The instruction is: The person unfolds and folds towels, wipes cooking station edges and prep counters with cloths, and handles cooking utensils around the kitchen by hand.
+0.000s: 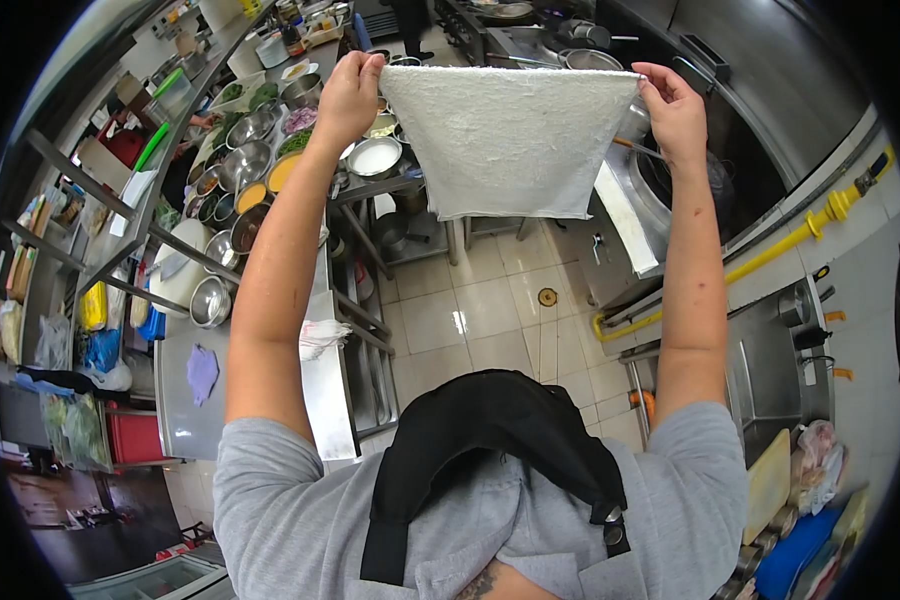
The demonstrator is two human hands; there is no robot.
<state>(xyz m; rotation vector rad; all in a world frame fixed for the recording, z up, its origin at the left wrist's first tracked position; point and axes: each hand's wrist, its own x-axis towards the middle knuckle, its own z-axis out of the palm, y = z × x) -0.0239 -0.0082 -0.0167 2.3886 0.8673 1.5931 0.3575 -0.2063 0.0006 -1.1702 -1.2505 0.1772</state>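
Note:
A white terry towel (510, 140) hangs spread out in the air in front of me, its top edge pulled nearly straight. My left hand (352, 98) pinches the upper left corner, fingers closed on it. At the upper right corner my right hand (673, 112) grips the cloth between thumb and fingers. Both arms are stretched forward. Below the towel's lower edge the tiled floor shows, and part of the counter and stove behind it is hidden.
On the left, a steel counter (185, 425) bears several metal bowls (210, 300), a purple cloth (202, 374) and a white board (182, 265). A yellow gas pipe (770, 255) runs along the right wall above a steel sink (760, 370). Further back, a person (407, 22) stands.

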